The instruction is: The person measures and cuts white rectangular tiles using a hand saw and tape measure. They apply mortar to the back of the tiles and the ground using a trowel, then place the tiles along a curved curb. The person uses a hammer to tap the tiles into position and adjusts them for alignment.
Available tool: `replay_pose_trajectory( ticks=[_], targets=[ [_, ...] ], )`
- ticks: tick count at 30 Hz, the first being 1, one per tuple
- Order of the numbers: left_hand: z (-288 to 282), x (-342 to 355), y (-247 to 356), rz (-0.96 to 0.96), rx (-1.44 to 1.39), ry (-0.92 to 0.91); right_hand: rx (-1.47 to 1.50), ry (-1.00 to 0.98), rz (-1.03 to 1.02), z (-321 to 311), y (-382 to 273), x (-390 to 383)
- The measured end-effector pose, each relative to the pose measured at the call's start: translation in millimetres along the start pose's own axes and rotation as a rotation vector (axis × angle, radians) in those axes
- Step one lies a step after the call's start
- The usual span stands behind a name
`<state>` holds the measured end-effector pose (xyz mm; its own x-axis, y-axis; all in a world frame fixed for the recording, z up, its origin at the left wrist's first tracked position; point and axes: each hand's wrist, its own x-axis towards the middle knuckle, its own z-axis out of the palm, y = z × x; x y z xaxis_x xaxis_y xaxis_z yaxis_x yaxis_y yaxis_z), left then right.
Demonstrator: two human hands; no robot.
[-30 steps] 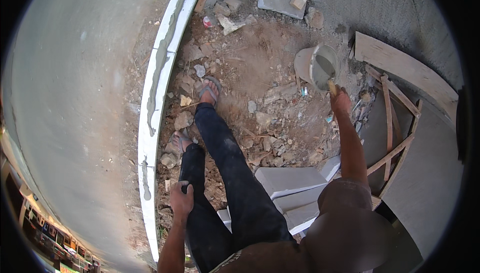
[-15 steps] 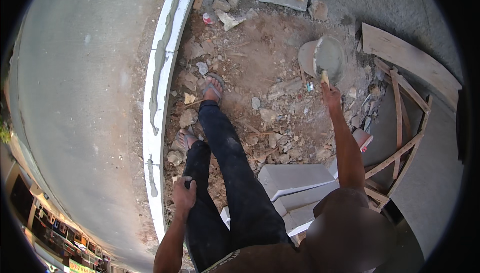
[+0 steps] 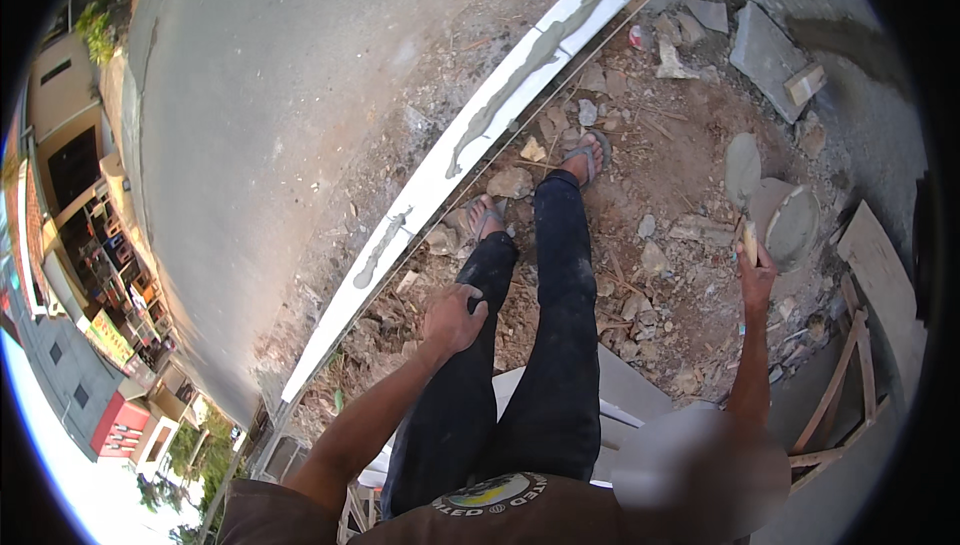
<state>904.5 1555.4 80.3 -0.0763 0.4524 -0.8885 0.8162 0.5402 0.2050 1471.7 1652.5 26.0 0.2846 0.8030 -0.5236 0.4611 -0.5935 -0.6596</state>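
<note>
My right hand (image 3: 757,273) is closed around the pale wooden handle of a trowel (image 3: 742,170). Its rounded blade looks covered in wet grey mortar and is held just left of a bucket (image 3: 795,228) of grey mortar. My left hand (image 3: 455,320) rests on my left knee, thumb apart from the fingers, holding nothing visible. Beyond my feet runs a low row of white blocks (image 3: 520,95), with an uneven strip of grey mortar (image 3: 500,113) along its top. The strip breaks off near my left foot and resumes as a shorter patch.
Broken stones and rubble (image 3: 650,255) cover the dirt around my sandalled feet. White blocks (image 3: 635,385) lie close behind my legs. A wooden frame (image 3: 835,385) and a board (image 3: 885,265) are at the right. A concrete slab (image 3: 765,60) lies at the far right; pavement (image 3: 290,95) extends beyond the row.
The view has swung toward the left. The trowel's mortar-covered blade now shows outside the bucket; before, only the handle was visible at its rim. My left hand remains by my left knee.
</note>
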Motion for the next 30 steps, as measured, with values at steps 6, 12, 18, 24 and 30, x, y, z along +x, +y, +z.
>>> replay_pose_trajectory(
  ticks=[6, 12, 18, 24, 30],
  targets=[
    [10.4, -16.9, -24.2, -0.011, -0.126, 0.049, -0.228, -0.598, -0.156, 161.3, -73.4, 50.8],
    [23.3, -34.9, -34.0, -0.025, -0.239, 0.096, -0.511, -0.876, -0.75, 342.5, -146.6, 60.1],
    [43.5, -49.6, -50.0, -0.05, -0.358, 0.158, -0.789, -0.832, -1.307, 441.4, -192.0, 48.3],
    [56.4, -59.8, -66.2, -0.048, -0.458, 0.212, -0.955, -0.906, -1.289, 473.2, -184.5, 30.7],
    [60.4, -66.2, -74.2, -0.047, -0.511, 0.225, -0.904, -0.96, -1.325, 512.2, -171.7, -11.3]
  ],
)
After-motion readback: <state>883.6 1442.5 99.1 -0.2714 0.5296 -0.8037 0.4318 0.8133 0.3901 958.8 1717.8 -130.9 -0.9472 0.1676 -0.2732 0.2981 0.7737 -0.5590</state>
